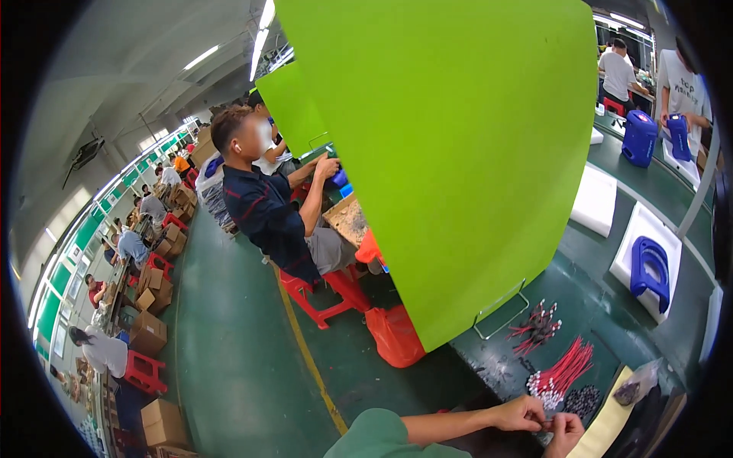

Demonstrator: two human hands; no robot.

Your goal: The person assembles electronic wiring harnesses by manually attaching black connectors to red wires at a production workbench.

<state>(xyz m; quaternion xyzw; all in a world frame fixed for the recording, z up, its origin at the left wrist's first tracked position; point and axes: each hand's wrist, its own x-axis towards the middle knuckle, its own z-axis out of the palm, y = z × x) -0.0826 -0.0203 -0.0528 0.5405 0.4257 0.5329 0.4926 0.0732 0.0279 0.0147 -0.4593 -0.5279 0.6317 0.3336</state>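
My left hand (522, 416) reaches in from a green sleeve at the bottom edge. My right hand (566, 433) meets it fingertip to fingertip. Both pinch a small part between them, too small to identify. Just above the fingers lies a bundle of red wires (566, 370) with white connector ends. A second, smaller bunch of red and dark wires (537, 327) lies farther back. A pile of small black parts (584, 398) sits to the right of the hands, beside a clear bag of dark parts (636, 389).
A tall bright green divider panel (458, 153) stands on the dark green bench (595, 305). Blue plastic housings (649, 271) rest on white foam trays along the belt on the right. A seated person (267, 206) works on a red stool; an orange bag (393, 336) hangs by the bench.
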